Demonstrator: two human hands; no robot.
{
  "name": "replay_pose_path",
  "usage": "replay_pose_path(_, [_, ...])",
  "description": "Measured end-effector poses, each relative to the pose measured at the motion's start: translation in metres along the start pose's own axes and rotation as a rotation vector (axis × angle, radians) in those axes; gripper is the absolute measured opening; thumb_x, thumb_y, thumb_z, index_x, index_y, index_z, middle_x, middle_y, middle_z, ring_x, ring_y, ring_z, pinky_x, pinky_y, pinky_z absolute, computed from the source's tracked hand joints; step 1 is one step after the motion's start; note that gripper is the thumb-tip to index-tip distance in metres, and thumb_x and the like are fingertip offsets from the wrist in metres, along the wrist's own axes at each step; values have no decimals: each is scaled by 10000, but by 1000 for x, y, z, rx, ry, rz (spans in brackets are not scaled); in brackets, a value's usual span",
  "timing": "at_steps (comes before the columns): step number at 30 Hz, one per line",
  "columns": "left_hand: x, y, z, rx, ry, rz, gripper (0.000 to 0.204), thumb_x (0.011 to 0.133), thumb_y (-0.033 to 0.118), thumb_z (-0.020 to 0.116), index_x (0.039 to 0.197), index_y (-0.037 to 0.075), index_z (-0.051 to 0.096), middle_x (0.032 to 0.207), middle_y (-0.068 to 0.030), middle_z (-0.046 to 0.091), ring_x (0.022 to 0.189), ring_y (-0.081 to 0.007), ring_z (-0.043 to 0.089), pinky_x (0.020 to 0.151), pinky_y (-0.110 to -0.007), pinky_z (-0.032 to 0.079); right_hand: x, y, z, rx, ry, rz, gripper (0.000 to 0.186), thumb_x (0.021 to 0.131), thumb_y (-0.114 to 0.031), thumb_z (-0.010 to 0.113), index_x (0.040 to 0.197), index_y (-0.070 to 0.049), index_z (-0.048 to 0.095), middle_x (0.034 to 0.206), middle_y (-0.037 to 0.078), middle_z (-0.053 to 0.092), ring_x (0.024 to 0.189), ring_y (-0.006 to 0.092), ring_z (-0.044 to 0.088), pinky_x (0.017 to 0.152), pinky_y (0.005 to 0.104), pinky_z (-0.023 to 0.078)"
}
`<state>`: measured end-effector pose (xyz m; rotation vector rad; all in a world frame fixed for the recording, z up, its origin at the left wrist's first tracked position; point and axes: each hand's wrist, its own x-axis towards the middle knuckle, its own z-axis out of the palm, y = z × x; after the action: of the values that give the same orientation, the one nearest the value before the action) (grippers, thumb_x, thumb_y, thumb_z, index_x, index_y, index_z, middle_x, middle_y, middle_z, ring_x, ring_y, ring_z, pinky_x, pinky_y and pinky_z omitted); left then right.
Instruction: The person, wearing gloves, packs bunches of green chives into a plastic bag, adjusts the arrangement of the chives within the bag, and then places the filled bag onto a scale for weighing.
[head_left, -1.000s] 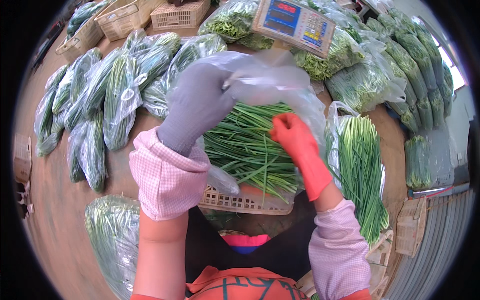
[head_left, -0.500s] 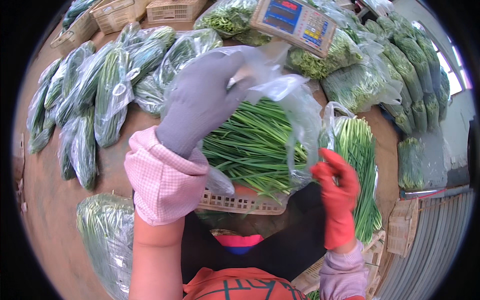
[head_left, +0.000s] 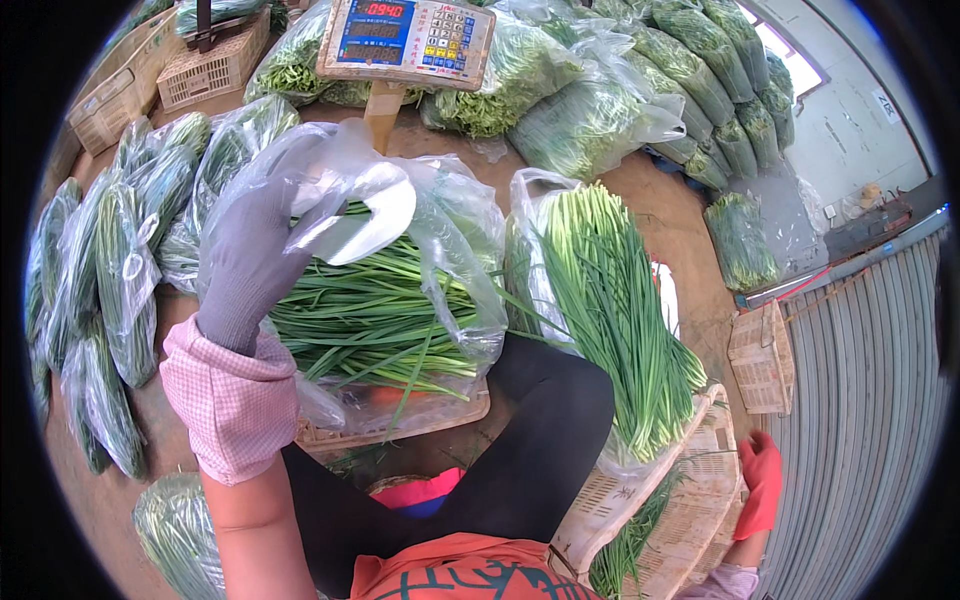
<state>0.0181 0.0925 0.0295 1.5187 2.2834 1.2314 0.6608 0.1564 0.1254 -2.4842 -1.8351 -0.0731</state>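
My left hand [head_left: 255, 245], in a grey glove, is closed on the upper edge of a clear plastic bag [head_left: 450, 225]. A bright white piece shows at the bag's mouth beside my fingers; I cannot tell what it is. Long green garlic chives [head_left: 370, 315] lie sideways in the bag, over a shallow plastic crate [head_left: 440, 425]. My right hand [head_left: 760, 485], in a red glove, is low at the far right beside stacked crates, its fingers partly hidden. Between my hands, a large bundle of chives [head_left: 620, 310] rests on a plastic bag and a tilted crate [head_left: 600, 500].
A digital scale [head_left: 405, 40] stands ahead. Bagged greens [head_left: 130, 270] lie at the left, with more bags [head_left: 600, 120] piled at the back right. A crate [head_left: 762, 355] stands by the corrugated metal shutter [head_left: 850, 400]. Loose chives [head_left: 635, 540] sit in a crate near my right side.
The view has shifted to the right. My right hand has moved away from the bag, down and right to the crates. My left hand keeps hold of the bag's edge.
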Motion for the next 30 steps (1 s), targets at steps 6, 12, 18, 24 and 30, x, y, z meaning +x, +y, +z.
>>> replay_pose_path(6, [-9,3,-12,96,201,279,459,825,194,655,1238,34,536,1091,-148,649,990,-313,630,888,-381,476,-36,-251,90,465,-396,-638,588,777,-263,737,1268,-15,528,1161,210,611,1107,301,586,952,359,441])
replay_pose_path(12, [-9,8,-24,-150,91,144,596,733,243,742,1248,33,527,1192,-156,593,1103,-310,567,939,-375,426,23,-314,162,-444,-306,-900,360,724,-232,728,1006,-24,647,940,195,661,876,369,632,806,440,481])
replay_pose_path(18, [-13,9,-26,-51,78,151,589,750,254,729,1265,59,519,1205,-147,588,1121,-321,553,954,-373,417,22,-272,114,348,-445,-535,253,750,-140,707,958,-5,653,808,97,667,733,192,642,664,330,494])
replay_pose_path(24, [-13,6,-23,-69,127,176,519,780,222,693,1249,68,533,1166,-147,603,1080,-303,574,925,-360,428,13,-106,19,736,-171,-193,200,767,-76,695,935,18,642,783,63,655,676,128,601,608,259,478])
replay_pose_path(30, [-10,0,-15,-173,135,169,466,782,179,670,1207,35,546,1077,-128,624,965,-220,608,842,-337,463,-23,147,-9,242,-59,290,352,695,-174,783,948,26,643,803,113,667,628,172,610,594,307,493])
